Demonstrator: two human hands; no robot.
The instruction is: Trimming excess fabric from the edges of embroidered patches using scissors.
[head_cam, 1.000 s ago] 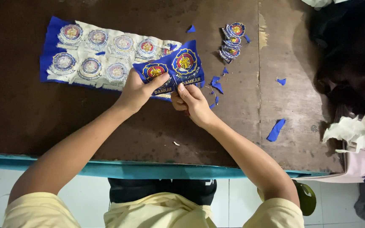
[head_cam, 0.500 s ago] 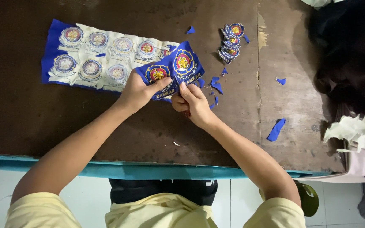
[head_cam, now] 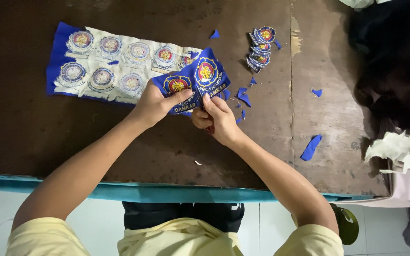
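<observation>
1. Your left hand (head_cam: 155, 102) pinches the blue embroidered badge strip (head_cam: 193, 80) w/ thumb on top; fingers closed on it.
2. Your right hand (head_cam: 214, 118) grips the strip's lower edge, fingers curled shut; can't tell if a tool is inside.
3. Strip sits lifted just above the brown table (head_cam: 72, 142), 2 badges showing on it.
4. Blue fabric offcuts (head_cam: 311, 147) lie scattered, approx 8.
5. Uncut sheet (head_cam: 105, 71) shows approx 9 badges left, so most of the work looks undone.
6. Finished badge pile (head_cam: 260, 47) farther right: approx 4, count unsure.
</observation>
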